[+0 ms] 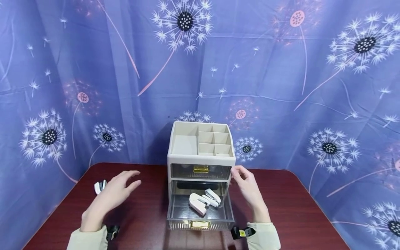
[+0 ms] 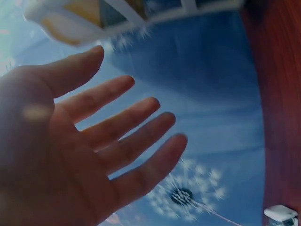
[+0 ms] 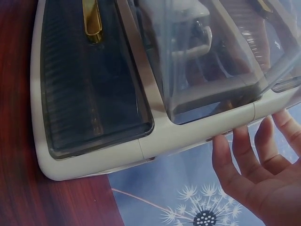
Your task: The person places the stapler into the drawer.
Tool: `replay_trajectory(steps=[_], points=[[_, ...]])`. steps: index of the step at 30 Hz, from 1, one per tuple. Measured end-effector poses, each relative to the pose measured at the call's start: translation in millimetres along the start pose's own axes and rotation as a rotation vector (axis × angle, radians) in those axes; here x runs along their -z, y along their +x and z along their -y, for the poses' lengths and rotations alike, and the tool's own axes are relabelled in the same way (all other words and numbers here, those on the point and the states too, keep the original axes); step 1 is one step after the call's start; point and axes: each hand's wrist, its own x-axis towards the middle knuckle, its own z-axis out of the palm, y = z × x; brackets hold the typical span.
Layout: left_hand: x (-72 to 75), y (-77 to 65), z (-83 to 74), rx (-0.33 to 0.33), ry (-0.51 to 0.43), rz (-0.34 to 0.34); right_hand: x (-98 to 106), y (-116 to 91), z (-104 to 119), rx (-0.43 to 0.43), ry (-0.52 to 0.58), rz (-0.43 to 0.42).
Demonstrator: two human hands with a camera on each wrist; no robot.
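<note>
A white drawer organizer (image 1: 201, 160) stands at the back middle of the table, its middle clear drawer (image 1: 178, 211) pulled out. Inside that drawer lie a larger white stapler (image 1: 197, 205) and a smaller one (image 1: 214, 196), side by side. My right hand (image 1: 248, 187) rests its fingertips against the organizer's right side; in the right wrist view those fingers (image 3: 225, 155) meet the white frame edge. Left of the organizer, my left hand (image 1: 114, 194) hovers with fingers spread and nothing in it. Another white stapler (image 1: 98, 188) sits on the table beyond it, partly hidden by that hand.
The organizer's top has open compartments (image 1: 185, 144). Its upper drawer (image 1: 184, 171) with a gold handle is closed, as is the lower drawer (image 3: 89, 94). A dandelion-patterned blue curtain (image 1: 250, 69) hangs behind the dark red table (image 1: 297, 208).
</note>
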Motion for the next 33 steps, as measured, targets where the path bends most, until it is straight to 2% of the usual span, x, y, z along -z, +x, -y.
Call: replay_trajectory(steps=[8, 13, 18, 24, 28, 33], points=[[14.0, -9.9, 30.3, 0.168, 0.07, -0.005, -2, 0, -1, 0.011, 0.012, -0.004], [17.4, -13.5, 44.7, 0.301, 0.101, -0.004, -2, 0, 0, 0.021, 0.007, -0.001], [13.7, -13.1, 51.6, 0.393, 0.092, 0.016, -1, 0, 1, 0.023, 0.0, -0.007], [6.5, -16.5, 61.1, 0.478, 0.18, -0.001, 0, 1, 2, 0.019, -0.003, -0.002], [3.2, -19.6, 71.5, 0.546, 0.209, 0.049, -1, 0, 2, 0.002, -0.002, -0.008], [-2.2, -21.7, 83.0, 0.587, 0.196, 0.107, -2, 0, 3, 0.001, 0.001, -0.013]])
